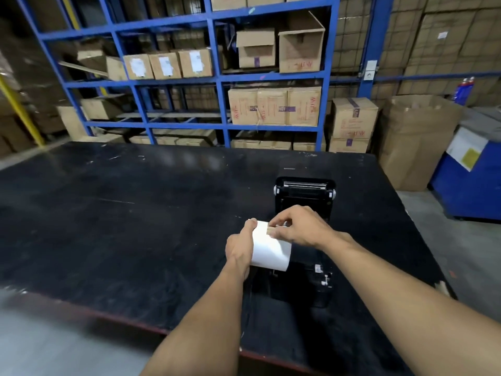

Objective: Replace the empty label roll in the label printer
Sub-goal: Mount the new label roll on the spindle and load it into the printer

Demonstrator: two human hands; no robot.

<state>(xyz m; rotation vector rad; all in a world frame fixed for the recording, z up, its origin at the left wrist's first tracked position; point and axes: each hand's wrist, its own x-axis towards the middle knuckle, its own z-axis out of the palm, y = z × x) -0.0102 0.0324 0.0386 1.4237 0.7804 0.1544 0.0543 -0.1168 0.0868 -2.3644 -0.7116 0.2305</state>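
Hands both clamped on the white paper label roll (271,246): left hand (240,246) cupping its end, right hand (296,226) pinching its tan core end. I'd say straight down into the open black plastic label printer (303,240) underneath.

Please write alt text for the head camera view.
Two bare hands, left hand and right hand, hold a white label roll over an open black label printer on a black table. Blue shelves with cardboard boxes stand behind.

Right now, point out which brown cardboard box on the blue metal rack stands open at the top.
The tall brown cardboard box at the right end of the upper shelf of the blue metal rack: one flap sticks up, while its neighbours are closed.
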